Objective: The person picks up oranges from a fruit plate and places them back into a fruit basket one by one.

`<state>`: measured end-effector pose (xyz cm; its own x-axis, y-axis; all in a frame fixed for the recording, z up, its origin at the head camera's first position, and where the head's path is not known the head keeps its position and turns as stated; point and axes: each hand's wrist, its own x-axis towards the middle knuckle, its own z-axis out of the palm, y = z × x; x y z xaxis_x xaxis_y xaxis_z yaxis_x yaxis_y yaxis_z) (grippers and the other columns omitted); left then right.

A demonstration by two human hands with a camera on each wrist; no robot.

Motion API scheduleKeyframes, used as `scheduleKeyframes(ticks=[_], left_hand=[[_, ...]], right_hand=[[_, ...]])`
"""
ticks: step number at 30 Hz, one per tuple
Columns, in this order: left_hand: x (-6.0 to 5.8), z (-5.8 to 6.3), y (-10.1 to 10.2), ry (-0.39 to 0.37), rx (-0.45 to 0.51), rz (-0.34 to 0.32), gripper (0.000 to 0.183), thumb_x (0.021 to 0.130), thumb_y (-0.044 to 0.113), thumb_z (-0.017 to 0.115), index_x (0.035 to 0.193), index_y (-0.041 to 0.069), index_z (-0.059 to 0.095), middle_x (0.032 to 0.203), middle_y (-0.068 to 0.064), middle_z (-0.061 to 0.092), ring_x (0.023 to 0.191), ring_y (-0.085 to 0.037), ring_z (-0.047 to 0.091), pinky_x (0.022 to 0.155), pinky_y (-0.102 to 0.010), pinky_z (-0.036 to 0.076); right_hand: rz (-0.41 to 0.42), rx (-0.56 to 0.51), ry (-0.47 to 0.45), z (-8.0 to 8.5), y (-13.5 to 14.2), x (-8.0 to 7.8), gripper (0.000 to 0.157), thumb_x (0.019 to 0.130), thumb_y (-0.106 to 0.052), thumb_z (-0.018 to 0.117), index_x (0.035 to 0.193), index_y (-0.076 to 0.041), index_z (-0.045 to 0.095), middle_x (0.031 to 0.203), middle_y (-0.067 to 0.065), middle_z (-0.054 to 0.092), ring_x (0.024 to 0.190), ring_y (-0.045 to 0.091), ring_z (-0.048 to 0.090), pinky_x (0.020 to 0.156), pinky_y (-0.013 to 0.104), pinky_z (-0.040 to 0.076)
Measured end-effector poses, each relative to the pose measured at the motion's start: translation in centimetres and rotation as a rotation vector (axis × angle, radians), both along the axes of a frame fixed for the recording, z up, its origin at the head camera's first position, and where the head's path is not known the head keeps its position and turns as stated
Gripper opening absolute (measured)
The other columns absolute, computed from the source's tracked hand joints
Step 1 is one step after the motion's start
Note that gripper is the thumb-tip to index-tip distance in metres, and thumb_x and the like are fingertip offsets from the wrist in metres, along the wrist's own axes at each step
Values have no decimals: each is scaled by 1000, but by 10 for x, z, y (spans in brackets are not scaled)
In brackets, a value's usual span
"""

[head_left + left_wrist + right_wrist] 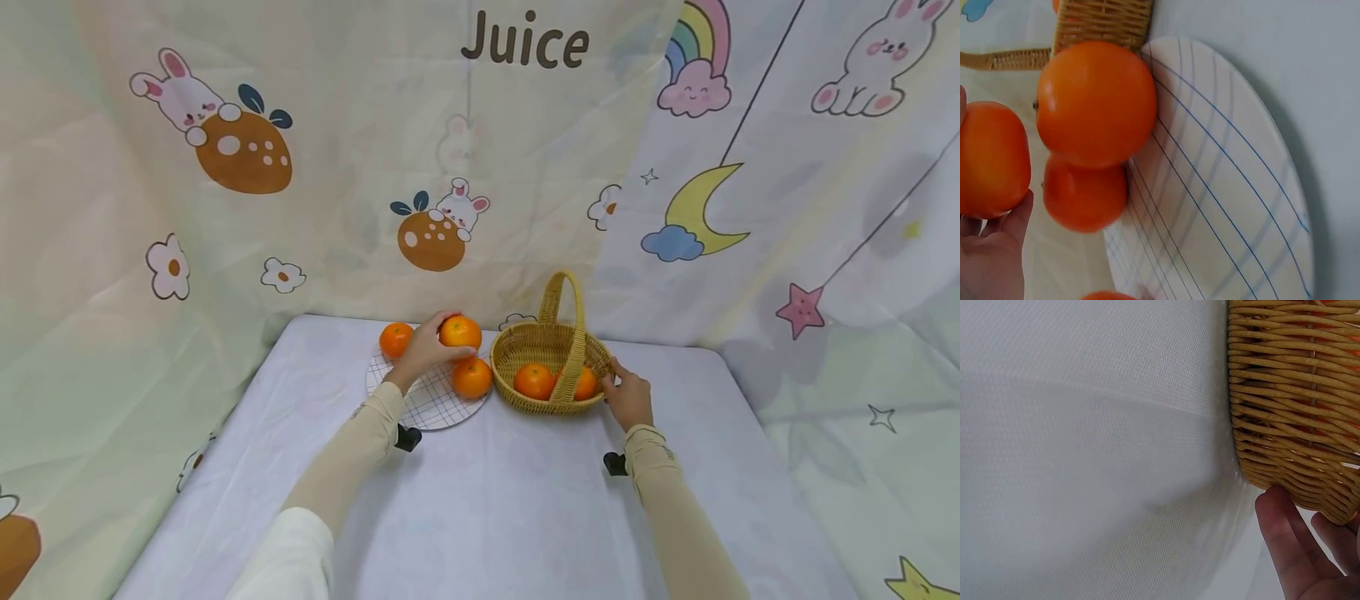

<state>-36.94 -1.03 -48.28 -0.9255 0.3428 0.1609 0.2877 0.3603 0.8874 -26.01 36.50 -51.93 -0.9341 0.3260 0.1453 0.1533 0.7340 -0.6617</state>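
Table: pale, near-white cloth [487, 517] over the whole top, soft creases, shadows under both forearms. Everything sits along the back edge.

Back, left of centre: round white plate [431, 414] with dark grid lines. One orange fruit [396, 340] at its far left, another [472, 378] at its right side near the basket. Left wrist view adds a third [1085, 195] just behind that one.

Left hand [426, 350]: grasping an orange fruit [461, 332], held up over the back of the plate.

Wicker basket [529, 340] stands upright right beside the plate, arched handle [577, 325] up, two orange fruits inside: one front left [534, 382], one to the right, partly behind the handle.

Right hand [630, 402]: gripping the basket's right end at the rim.

Room: printed fabric [337, 125] hangs behind and down both sides, wrinkled, seams showing. Prints: "Juice" lettering [525, 42] at top, rabbits on spotted orange fruits, white flowers; right side has a crescent moon [682, 206], rainbow, pink star [801, 311], seated rabbit [873, 67]. Light looks even, brighter at far right.
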Motion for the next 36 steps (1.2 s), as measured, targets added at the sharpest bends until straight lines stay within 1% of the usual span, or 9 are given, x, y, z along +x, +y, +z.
scheduleKeyframes(ticks=[2,6,9,14,18,23,27,33,36], left_hand=[[-2,2,11,6,11,-22,83,72,47,85,142,24,46,135,3,52,111,-23,55,95,-46,48],[-6,2,32,22,16,-71,84,72,47,84,142,19,47,133,2,53,109,-22,56,94,-44,48],[-9,1,47,43,-2,-98,81,73,46,84,141,20,48,132,1,54,108,-21,56,94,-42,48],[-15,3,67,56,-27,-140,79,74,44,84,141,23,47,132,2,54,107,-20,56,93,-41,48],[-21,7,82,59,-40,-174,83,76,44,82,144,17,44,134,1,52,109,-21,55,94,-40,48],[-27,10,99,42,-5,-194,86,77,38,83,145,9,42,134,-2,52,110,-23,54,95,-41,48],[-29,11,110,40,13,-204,85,76,35,84,145,8,42,133,-4,53,110,-24,54,95,-41,47],[-28,12,124,36,41,-201,81,77,33,84,143,10,44,129,-5,54,108,-25,55,93,-42,49],[-28,8,129,48,30,-205,80,77,31,84,142,9,44,129,-6,53,108,-25,55,94,-41,48]], right_hand=[[3,0,11,-1,2,0,50,98,-16,49,147,-9,41,94,24,67,57,17,59,49,27,48],[10,10,22,-2,3,-1,50,97,-14,50,146,-8,43,98,25,67,56,16,59,49,26,49],[18,14,20,0,2,-3,50,97,-15,52,146,-7,43,109,25,66,58,16,60,52,26,50],[32,-13,2,4,-1,-5,51,97,-16,51,147,-8,42,112,26,65,62,19,63,55,28,52],[24,-11,-9,4,0,-8,51,97,-16,52,147,-9,41,113,24,65,62,18,62,56,28,53],[14,-18,-20,3,2,-9,52,97,-17,51,147,-10,40,126,24,60,65,17,62,58,27,53],[5,-23,-34,3,3,-8,52,97,-17,50,148,-10,40,125,24,60,65,17,61,57,26,52],[-3,-37,-30,2,6,-5,52,97,-17,52,147,-10,40,134,23,54,65,17,61,57,28,53],[4,-30,-26,-1,8,-4,52,98,-17,52,147,-9,40,130,24,57,63,16,61,57,28,53]])
